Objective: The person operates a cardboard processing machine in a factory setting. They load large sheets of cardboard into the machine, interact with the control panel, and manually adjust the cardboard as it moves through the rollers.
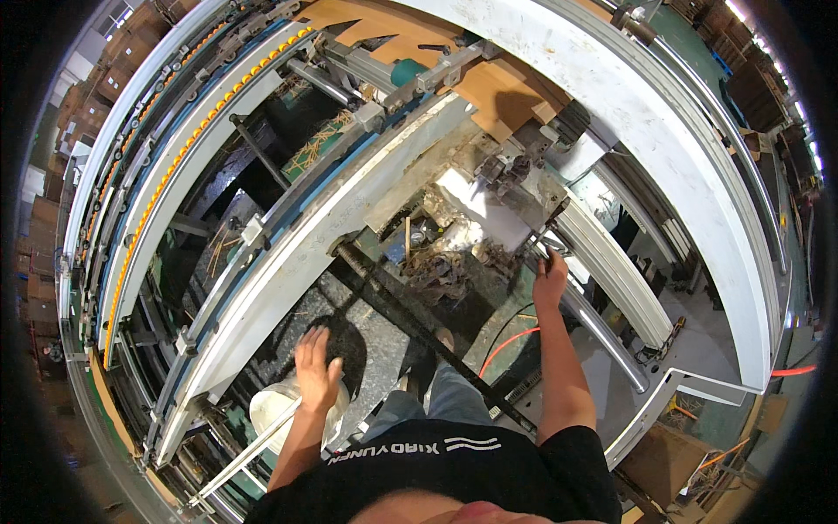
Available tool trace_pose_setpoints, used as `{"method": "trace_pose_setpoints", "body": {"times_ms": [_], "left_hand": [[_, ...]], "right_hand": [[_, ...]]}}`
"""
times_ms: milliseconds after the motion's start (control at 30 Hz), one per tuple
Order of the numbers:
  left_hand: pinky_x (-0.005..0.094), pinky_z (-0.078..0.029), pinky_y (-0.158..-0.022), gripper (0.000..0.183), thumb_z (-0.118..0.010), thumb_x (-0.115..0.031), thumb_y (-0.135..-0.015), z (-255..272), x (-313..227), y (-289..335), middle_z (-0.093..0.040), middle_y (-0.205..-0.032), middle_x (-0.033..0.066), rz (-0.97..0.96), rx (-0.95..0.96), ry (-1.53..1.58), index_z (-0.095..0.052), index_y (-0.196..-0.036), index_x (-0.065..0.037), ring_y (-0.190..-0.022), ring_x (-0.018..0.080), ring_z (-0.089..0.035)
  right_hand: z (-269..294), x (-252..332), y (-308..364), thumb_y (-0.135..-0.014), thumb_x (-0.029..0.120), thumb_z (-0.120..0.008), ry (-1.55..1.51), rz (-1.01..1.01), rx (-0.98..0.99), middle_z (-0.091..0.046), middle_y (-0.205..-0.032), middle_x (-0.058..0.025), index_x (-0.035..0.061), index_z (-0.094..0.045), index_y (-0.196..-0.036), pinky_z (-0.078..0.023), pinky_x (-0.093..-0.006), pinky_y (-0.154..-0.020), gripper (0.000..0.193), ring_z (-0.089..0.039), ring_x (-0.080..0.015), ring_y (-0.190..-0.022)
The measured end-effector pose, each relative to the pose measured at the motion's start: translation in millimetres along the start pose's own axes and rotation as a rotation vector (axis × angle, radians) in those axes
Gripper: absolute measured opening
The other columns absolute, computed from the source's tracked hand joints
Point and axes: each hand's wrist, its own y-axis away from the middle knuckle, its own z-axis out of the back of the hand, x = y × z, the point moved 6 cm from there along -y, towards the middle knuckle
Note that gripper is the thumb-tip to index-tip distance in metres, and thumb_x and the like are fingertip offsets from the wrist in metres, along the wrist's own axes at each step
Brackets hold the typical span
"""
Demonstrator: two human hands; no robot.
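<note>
My left hand (317,371) is held out with its fingers stretched and nothing in them, near a white bucket (272,409). My right hand (549,281) is closed at the machine's dirty metal end, by a small metal bracket (548,241); what lies within its fingers is too small and hidden to name. Just left of that hand, crumpled dark grey residue (449,272) clings to the metal housing, with pale clumps behind it. A shiny metal roller (607,341) runs below and to the right. Across the middle slants a dark, grimy bar (384,295).
White machine beams (288,249) curve along the left, and a broad white rail (698,148) arcs on the right. Brown cardboard (506,92) lies at the far side. Yellow rollers (188,148) line the left conveyor. A red hose (504,351) runs near my legs.
</note>
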Motion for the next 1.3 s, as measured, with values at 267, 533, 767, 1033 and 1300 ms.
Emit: {"method": "trace_pose_setpoints", "body": {"times_ms": [267, 533, 767, 1033, 1300], "left_hand": [[0.0484, -0.029, -0.108, 0.056, -0.067, -0.01, -0.075, -42, -72, -113, -0.045, -0.134, 0.0128, -0.317, 0.114, 0.042, -0.048, -0.127, -0.005, -0.127, 0.0335, -0.039], [0.048, -0.025, -0.11, 0.053, -0.062, -0.014, -0.081, -80, -129, -192, -0.041, -0.138, 0.0143, -0.478, 0.041, 0.023, -0.045, -0.13, -0.005, -0.13, 0.0334, -0.035], [0.0472, -0.021, -0.112, 0.05, -0.056, -0.021, -0.088, -96, -146, -220, -0.037, -0.142, 0.0133, -0.487, -0.024, -0.036, -0.042, -0.133, -0.005, -0.134, 0.0324, -0.031], [0.0467, -0.019, -0.113, 0.053, -0.055, -0.023, -0.089, -107, -140, -219, -0.034, -0.146, 0.012, -0.454, -0.026, -0.136, -0.039, -0.137, -0.006, -0.137, 0.0295, -0.026], [0.0475, -0.018, -0.113, 0.053, -0.056, -0.021, -0.088, -96, -128, -203, -0.038, -0.143, 0.013, -0.434, -0.053, -0.258, -0.04, -0.136, -0.005, -0.134, 0.031, -0.031]], "right_hand": [[-26, -34, -34, -0.084, 0.002, -0.061, -0.035, -0.082, 0.029, -0.061, -0.107, -0.0183, 0.0082, -0.057, -0.119, -0.046, -0.0418, -0.081, 0.035, -0.058, -0.0342, -0.094], [-52, -63, -66, -0.08, 0.009, -0.064, 0.098, -0.106, 0.155, -0.064, -0.093, -0.0186, 0.0021, -0.058, -0.111, -0.048, -0.0386, -0.072, 0.032, -0.063, -0.0317, -0.083], [-61, -51, -74, -0.078, 0.006, -0.056, -0.187, -0.238, 0.184, -0.064, -0.074, -0.0152, -0.002, -0.059, -0.083, -0.045, -0.0353, -0.06, 0.01, -0.059, -0.0217, -0.065], [-62, -44, -77, -0.078, 0.006, -0.056, -0.245, -0.19, 0.137, -0.064, -0.072, -0.0141, -0.0032, -0.061, -0.086, -0.045, -0.0352, -0.06, 0.013, -0.058, -0.0207, -0.064], [-77, -78, -89, -0.075, 0.005, -0.069, -0.293, -0.189, 0.192, -0.067, -0.096, -0.0138, 0.0017, -0.057, -0.111, -0.048, -0.034, -0.075, 0.038, -0.063, -0.0257, -0.086]]}}
